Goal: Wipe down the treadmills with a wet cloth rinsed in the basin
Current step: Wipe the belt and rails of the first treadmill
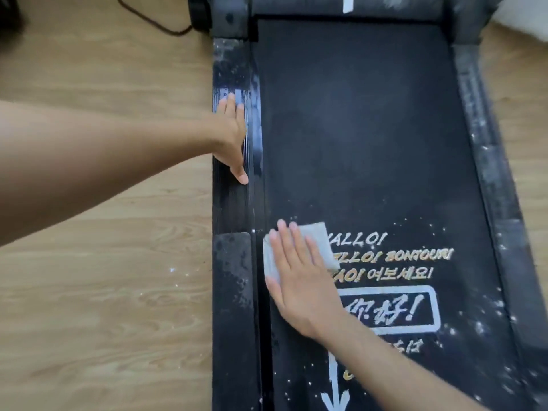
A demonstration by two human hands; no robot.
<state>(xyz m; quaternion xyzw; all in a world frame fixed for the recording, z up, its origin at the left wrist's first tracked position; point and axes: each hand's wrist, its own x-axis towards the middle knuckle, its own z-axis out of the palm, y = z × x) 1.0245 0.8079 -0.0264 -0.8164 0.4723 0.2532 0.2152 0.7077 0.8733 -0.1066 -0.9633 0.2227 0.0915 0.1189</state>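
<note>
1. Right hand [299,286]: fingers straight and spread, palm flat, pressing the cloth [318,241] onto the belt [355,179].
2. Cloth: pale grey, folded to a rough rectangle. It lies at the belt's left edge, half under the fingers, and covers the start of the lettering [394,256].
3. Left hand [234,134]: flat, fingers straight and together, resting on the ribbed left rail [231,203]. It holds nothing.
4. Treadmill [385,8]: black, with white specks on the belt and grey dust on the right rail [489,173]. The long axis runs from the near edge of the view to the far edge, hood at the far end.
5. A white arrow [335,390] on the belt points to the near end.
6. The treadmill stands on a wood floor [103,292]. A dark cable [154,22] lies at the far left.
</note>
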